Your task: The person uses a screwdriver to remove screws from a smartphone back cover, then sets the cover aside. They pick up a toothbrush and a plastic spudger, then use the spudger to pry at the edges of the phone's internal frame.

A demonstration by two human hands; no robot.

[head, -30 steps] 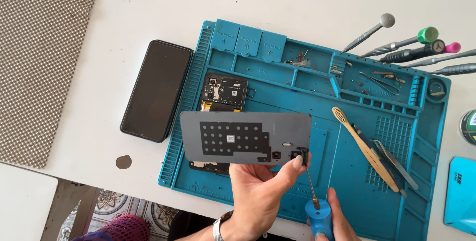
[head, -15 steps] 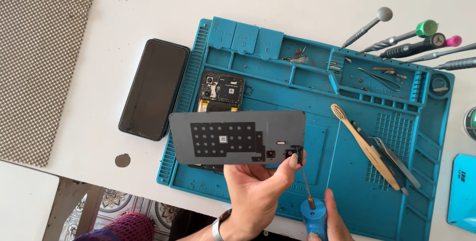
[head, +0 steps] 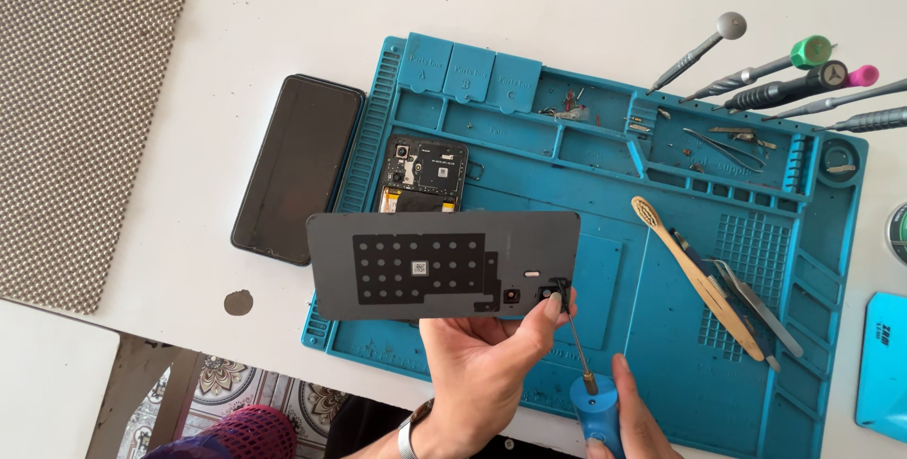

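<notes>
You held the grey back panel (head: 444,263) in your left hand (head: 487,369), lifted clear above the blue work mat (head: 605,261), its inner face with the dark dotted pad turned up toward you; your thumb pinched its lower edge near the camera cut-outs, so that hand was closed firmly on the panel. Your right hand (head: 628,421) was wrapped around the blue-handled screwdriver (head: 584,393), whose thin shaft ran up to meet the panel at the small black part by your thumb; the tip touched or nearly touched it, though you could not tell which from this view. The step in hand looked like working at that small part on the panel's corner. The next move called for a steady tip and a light push, with your left thumb bracing the panel. The opened phone body (head: 423,174) lay beneath on the mat, and the black screen (head: 298,168) rested just beside the mat on the white table (head: 283,25).
</notes>
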